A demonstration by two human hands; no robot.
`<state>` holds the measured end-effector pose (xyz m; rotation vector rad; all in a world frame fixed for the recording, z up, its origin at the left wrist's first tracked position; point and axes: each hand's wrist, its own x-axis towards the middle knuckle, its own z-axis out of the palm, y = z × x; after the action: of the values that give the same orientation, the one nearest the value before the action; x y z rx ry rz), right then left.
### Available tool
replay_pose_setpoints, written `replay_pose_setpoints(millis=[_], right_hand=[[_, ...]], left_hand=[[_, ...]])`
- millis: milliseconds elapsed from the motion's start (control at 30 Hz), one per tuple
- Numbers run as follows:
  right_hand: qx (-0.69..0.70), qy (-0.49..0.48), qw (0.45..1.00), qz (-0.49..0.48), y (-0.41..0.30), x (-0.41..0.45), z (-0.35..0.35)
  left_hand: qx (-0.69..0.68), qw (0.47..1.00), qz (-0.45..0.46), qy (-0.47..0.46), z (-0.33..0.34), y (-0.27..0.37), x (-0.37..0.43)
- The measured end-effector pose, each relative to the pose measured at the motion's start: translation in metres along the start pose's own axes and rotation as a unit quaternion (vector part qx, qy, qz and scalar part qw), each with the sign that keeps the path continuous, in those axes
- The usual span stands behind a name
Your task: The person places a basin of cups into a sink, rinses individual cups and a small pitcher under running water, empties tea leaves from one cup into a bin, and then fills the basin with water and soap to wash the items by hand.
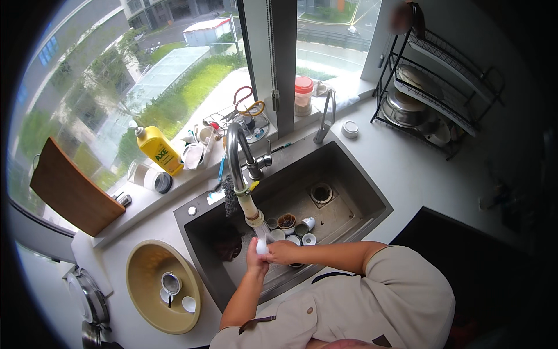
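Under the running faucet [253, 213], my left hand [256, 257] and my right hand [281, 253] both hold a small white cup [262, 246]. Water falls onto it from the faucet's extension. Several small cups and a brown-stained strainer or cup [286, 221] lie in the grey sink [344, 170] just beyond my right hand. To the left, a tan plastic basin [133, 279] holds a small mesh tea strainer [171, 283] and small white cups [188, 304]. A dark thing, not clear in kind, lies at the sink's left end.
Along the windowsill stand a yellow detergent bottle [159, 150], a wooden cutting board [74, 192], a glass jar [148, 176] and a red-lidded jar [303, 96]. A black dish rack [427, 87] with pots stands at the back right. A round white lid [350, 129] rests beside the sink.
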<state>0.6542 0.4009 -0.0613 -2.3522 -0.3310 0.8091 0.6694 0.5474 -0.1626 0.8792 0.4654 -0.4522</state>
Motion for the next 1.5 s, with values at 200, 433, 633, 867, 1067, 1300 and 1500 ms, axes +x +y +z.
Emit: replay_pose_setpoints(millis=[200,433,633,867,1067,1300,1500], right_hand=[[0.03,0.018,0.998,-0.051,0.035,0.022,0.019],[0.403,0.04,0.91,-0.088,0.022,0.012,0.0],[-0.066,0.042,0.996,-0.033,0.007,0.004,-0.021],[0.361,-0.026,0.932,0.022,0.035,0.02,0.016],[0.48,0.051,0.872,0.075,-0.006,0.013,-0.013],[0.557,0.078,0.811,0.162,-0.009,0.014,-0.004],[0.339,-0.023,0.939,-0.058,0.0,-0.016,-0.027]], left_hand=[[0.092,0.995,0.032,0.003,0.04,0.016,-0.014],[0.205,0.938,0.249,-0.125,0.056,0.055,-0.026],[0.045,0.979,-0.186,-0.065,0.035,0.046,-0.009],[-0.009,0.998,-0.048,-0.03,0.031,0.021,-0.028],[0.138,0.948,0.286,-0.018,0.031,0.006,-0.03],[0.137,0.945,0.294,0.032,0.026,-0.006,-0.027],[-0.163,0.975,-0.149,0.016,0.042,0.019,-0.028]])
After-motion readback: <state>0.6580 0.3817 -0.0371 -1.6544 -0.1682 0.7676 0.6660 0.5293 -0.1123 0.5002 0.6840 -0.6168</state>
